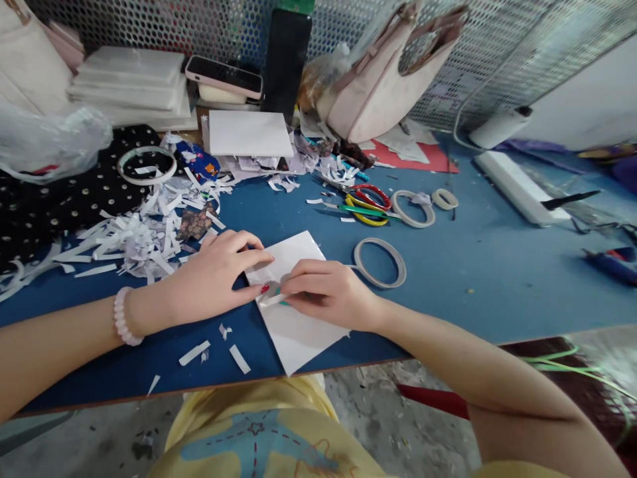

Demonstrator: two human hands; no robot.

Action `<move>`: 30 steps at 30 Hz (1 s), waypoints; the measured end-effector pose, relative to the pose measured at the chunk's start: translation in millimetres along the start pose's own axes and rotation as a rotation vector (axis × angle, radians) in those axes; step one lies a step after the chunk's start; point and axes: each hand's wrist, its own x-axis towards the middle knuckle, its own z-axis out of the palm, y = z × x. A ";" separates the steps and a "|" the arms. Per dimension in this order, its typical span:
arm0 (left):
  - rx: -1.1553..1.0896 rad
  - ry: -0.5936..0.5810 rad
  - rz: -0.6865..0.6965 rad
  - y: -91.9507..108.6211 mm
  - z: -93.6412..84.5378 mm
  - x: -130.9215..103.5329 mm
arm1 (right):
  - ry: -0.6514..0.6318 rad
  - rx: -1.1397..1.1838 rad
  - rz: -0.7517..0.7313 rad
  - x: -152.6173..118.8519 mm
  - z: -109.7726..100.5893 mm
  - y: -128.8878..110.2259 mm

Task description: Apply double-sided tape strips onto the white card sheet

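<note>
A white board or card [303,332] lies at an angle near the table's front edge. My left hand [213,275] rests over its left side, fingers and thumb apart, and the thumb tip is beside a narrow white tape strip [271,300]. On the middle of the card, my right hand [333,292] pinches that strip between closed fingers. Just behind the right hand lies a roll of double-sided tape [380,263], its loose end running toward my knuckles. Something small and teal shows at my right fingertips, mostly hidden.
Paper scraps [144,239] heap up at the left. Yellow-handled scissors [365,211], red-handled scissors [375,196] and a smaller tape roll [444,198] sit behind the card. Farther back are a white stack [129,79], a phone [223,76] and a handbag [378,79]. Pliers [612,262] lie right.
</note>
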 end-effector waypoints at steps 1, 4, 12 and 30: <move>-0.001 -0.002 -0.001 0.0 -0.2 0.0 | 0.001 0.005 -0.001 -0.1 -0.1 0.1; 0.001 -0.014 -0.006 0.0 -0.7 -0.1 | -0.007 0.006 0.000 -0.4 0.1 0.8; -0.015 -0.023 -0.013 0.8 -1.0 0.6 | -0.020 -0.035 0.012 0.1 0.6 0.9; -0.090 -0.052 -0.051 1.1 -1.9 0.7 | -0.034 -0.041 0.023 0.4 0.0 -0.2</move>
